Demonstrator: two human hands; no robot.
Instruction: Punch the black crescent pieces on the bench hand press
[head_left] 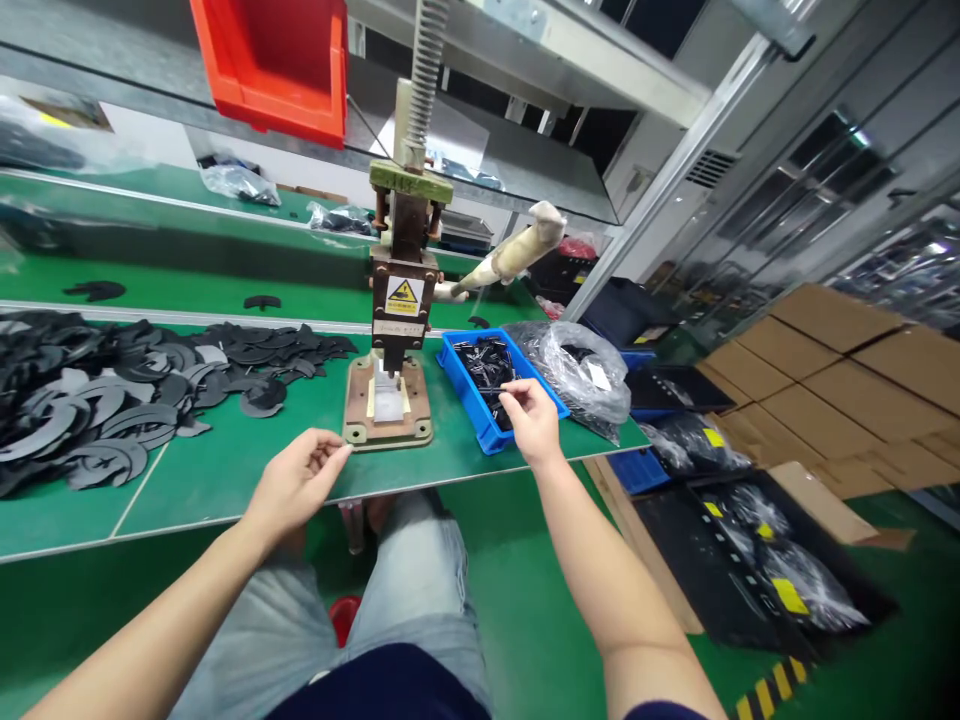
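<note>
Over the blue bin (pixel 474 408), my right hand (pixel 534 420) pinches a thin black pin-like piece (pixel 506 390) between thumb and fingers. Many small black parts (pixel 484 362) fill that bin. My left hand (pixel 300 478) rests at the table's front edge, its fingertips by the near left corner of the press base (pixel 361 432). Its fingers are curled together and I see nothing in them. Between the hands stands a hand press (pixel 405 265) with a warning label. A pale, whitish block (pixel 388 400) sits on its base, under the ram.
Flat black curved pieces (pixel 112 400) lie heaped on the green table (pixel 225 470) at left. The press's wrapped lever (pixel 517 250) juts out to the right. A clear plastic bag (pixel 577 370) lies beyond the blue bin. A red bin (pixel 281 70) hangs above; cartons (pixel 817 370) stand at right.
</note>
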